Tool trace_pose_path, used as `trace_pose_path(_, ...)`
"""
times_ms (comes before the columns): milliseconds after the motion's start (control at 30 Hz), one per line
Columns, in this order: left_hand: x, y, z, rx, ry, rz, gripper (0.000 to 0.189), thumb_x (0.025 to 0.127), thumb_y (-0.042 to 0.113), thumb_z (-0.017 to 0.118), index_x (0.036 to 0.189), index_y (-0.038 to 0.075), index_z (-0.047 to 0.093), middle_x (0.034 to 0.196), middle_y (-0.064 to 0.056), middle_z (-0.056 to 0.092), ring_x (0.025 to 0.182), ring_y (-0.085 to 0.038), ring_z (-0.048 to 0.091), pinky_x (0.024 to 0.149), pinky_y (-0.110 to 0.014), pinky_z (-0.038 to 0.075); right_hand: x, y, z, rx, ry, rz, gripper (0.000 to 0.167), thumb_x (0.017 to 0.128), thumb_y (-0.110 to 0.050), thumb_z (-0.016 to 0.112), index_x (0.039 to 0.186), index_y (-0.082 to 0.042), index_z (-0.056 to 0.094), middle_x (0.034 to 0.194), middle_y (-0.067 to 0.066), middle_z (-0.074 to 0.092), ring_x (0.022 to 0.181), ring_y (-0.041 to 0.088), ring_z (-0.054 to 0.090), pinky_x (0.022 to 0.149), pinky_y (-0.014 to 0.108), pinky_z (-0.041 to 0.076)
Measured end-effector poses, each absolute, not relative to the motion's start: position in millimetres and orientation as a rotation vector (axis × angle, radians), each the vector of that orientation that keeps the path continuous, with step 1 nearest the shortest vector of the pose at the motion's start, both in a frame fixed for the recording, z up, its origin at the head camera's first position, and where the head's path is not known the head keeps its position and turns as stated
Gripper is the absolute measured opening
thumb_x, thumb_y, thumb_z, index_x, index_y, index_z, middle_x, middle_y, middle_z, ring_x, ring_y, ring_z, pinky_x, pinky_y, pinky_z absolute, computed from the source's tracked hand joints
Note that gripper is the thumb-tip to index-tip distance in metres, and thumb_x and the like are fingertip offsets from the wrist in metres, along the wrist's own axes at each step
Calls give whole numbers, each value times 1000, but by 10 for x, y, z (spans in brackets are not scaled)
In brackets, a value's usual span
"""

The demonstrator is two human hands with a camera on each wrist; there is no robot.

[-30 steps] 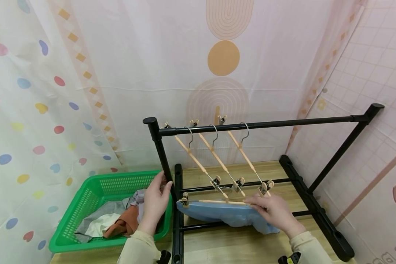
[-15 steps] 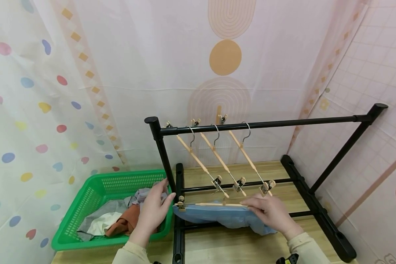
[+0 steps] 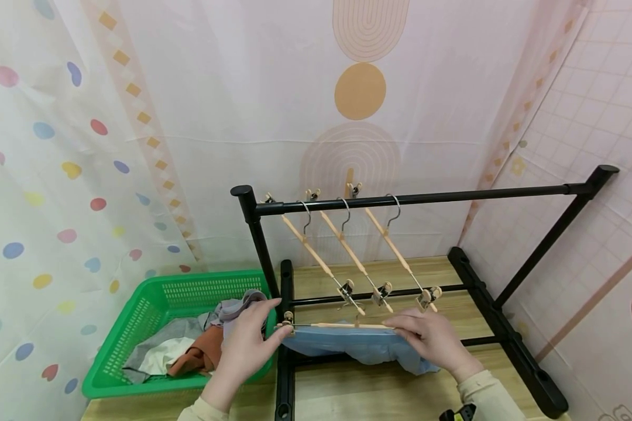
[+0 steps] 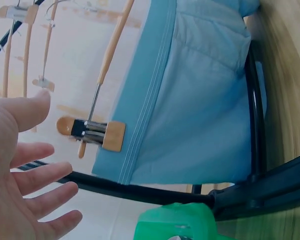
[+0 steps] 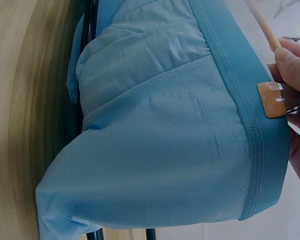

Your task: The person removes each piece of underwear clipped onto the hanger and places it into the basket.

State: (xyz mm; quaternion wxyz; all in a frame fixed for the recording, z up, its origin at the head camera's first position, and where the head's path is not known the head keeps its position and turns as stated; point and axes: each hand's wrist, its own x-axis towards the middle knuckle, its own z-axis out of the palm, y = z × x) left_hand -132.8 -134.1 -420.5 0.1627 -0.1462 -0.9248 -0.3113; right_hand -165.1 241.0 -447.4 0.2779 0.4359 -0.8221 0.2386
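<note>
A wooden clip hanger [image 3: 342, 325] lies level in front of the rack, with a blue garment [image 3: 358, 344] fixed along its stitched waistband. My right hand [image 3: 434, 339] pinches the hanger bar near its right end, beside the right clip [image 5: 272, 100]. At the other end my left hand [image 3: 247, 342] is held with fingers spread, close to the left clip [image 4: 114, 136]. In the left wrist view that clip grips the band, and a gap shows between it and my fingers. The garment drapes down over the rack's lower bar and the tabletop.
A black metal rack [image 3: 426, 199] stands on the wooden table [image 3: 368, 392]; 3 bare clip hangers [image 3: 347, 251] hang from its top rail. To the left, a green basket [image 3: 102, 351] holds crumpled grey, white and rust-coloured clothes. A patterned curtain [image 3: 232, 88] is behind.
My left hand has moved from beside the rack's left post down and right to the hanger's left end. The hanger and garment shifted slightly left, with my right hand still gripping.
</note>
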Motion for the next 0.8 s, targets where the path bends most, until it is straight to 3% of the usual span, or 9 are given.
trace_pose_path(167,-1302,-1285,-4216,-442,-2652,-913,65,82,34,82,137,9,58,130,-12,61,121,-37,55,95,-57,46,-1645,2411,-4468,1182,-2210,645,21,94,-22,69,114,-19,74,102,-5,71,80,11,67,60,24,49)
trace_pose_path(367,-1297,-1258,-4271,-469,-2638,-961,71,78,35,84,139,10,57,121,-8,65,119,-35,55,99,-59,41,-1642,2407,-4456,1204,-2163,630,25,101,-31,57,114,-19,74,104,-5,70,84,13,67,65,26,52)
trace_pose_path(667,-1310,-1256,-4331,-451,-2607,-1024,60,80,25,83,135,12,60,113,-3,67,111,-29,60,105,-59,35,-1650,2413,-4470,1208,-2142,635,28,102,-34,53,113,-19,74,102,-4,71,83,13,67,65,26,53)
trace_pose_path(800,-1314,-1269,-4371,-468,-2563,-1010,52,82,20,81,130,11,64,108,-2,69,103,-24,62,100,-56,41,-1653,2418,-4476,1216,-2134,641,27,102,-32,55,114,-18,74,102,-4,70,83,12,67,65,25,52)
